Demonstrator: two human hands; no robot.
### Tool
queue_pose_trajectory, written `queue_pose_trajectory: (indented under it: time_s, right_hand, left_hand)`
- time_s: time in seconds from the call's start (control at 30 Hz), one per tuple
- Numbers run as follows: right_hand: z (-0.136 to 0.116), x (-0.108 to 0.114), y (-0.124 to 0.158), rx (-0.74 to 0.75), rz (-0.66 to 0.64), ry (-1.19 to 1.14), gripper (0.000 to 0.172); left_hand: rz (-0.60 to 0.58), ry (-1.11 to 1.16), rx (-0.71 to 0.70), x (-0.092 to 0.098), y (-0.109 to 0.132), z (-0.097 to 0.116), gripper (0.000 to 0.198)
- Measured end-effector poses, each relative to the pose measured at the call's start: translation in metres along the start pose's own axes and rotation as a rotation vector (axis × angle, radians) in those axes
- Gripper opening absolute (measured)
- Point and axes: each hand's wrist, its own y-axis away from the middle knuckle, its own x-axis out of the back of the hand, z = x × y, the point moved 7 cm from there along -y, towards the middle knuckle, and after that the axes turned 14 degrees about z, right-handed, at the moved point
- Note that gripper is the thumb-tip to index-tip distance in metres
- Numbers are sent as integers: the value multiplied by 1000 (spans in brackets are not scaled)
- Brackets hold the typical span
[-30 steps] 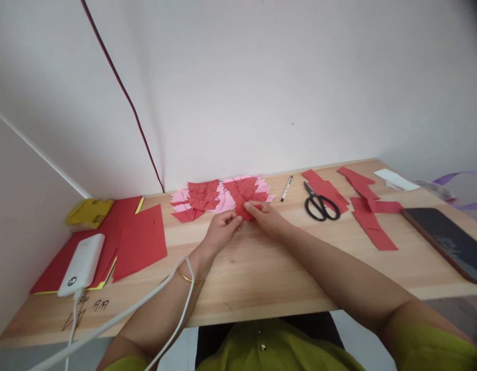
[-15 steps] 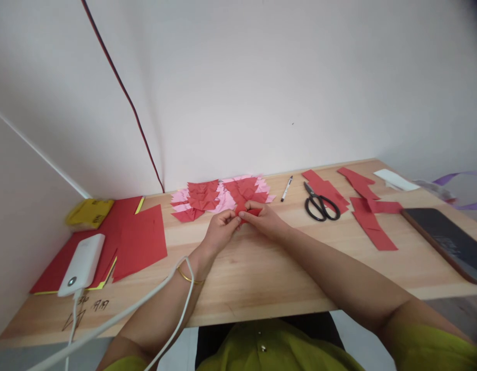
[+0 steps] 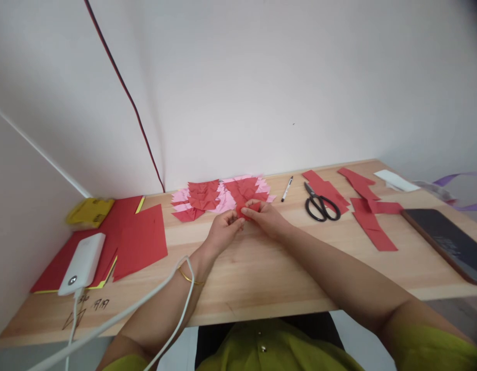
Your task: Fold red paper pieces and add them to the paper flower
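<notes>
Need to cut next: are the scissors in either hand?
No, the scissors lie on the table while the left hand and right hand pinch a red paper piece.

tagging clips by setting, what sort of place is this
Likely a paper-craft desk indoors: a wooden table against a bare white wall, with black scissors, red paper strips and a pile of folded red and pink pieces.

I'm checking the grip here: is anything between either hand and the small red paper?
Nothing visible. The left hand and right hand both pinch the red paper directly, just in front of the pile of folded pieces.
</notes>
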Motion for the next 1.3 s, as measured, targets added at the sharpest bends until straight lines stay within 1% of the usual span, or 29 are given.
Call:
queue_pose_trajectory:
  time_s: [0.07, 0.23, 0.3, 0.43, 0.5, 0.63, 0.7, 0.77, 0.83, 0.97, 1.03, 1.17, 1.3]
  right_hand:
    - [-1, 0, 0, 12, -7, 25, 31]
    - [-14, -8, 5, 128, -110, 56, 28]
    - [-16, -9, 5, 123, -122, 39, 28]
    - [-19, -9, 5, 129, -125, 53, 30]
    - [-18, -9, 4, 116, -139, 53, 30]
    - [-8, -5, 2, 65, -95, 32, 29]
    - [-5, -4, 1, 91, -93, 40, 28]
    - [-5, -6, 1, 131, -123, 42, 26]
    - [-6, -7, 1, 152, -132, 26, 25]
    - [-5, -5, 0, 147, -103, 6, 26]
    - [-4, -5, 0, 136, -94, 17, 26]
    - [-5, -1, 0, 116, -33, 24, 26]
    - [-10, -4, 2, 142, -72, 2, 22]
  left_hand:
    - [-9, 8, 16, -1, 0, -2, 24]
    - [-4, 18, 23, 0, 0, -3, 25]
    - [-22, 14, 1, 0, 0, -1, 25]
    - [-45, -17, -87, 3, 0, 6, 23]
    - [-41, -8, -92, 3, 0, 6, 24]
    - [-9, 22, -30, 2, -1, -1, 27]
    - [28, 50, -7, 2, -3, -4, 28]
    - [59, 91, 8, 2, -4, -6, 26]
    - [70, 129, 22, 2, -5, -7, 23]
    - [45, 135, 29, 1, -6, -8, 21]
    - [36, 98, 17, 1, -6, -7, 21]
    - [10, 21, 1, 0, -3, -3, 22]
    - [1, -36, -24, -1, -1, -1, 18]
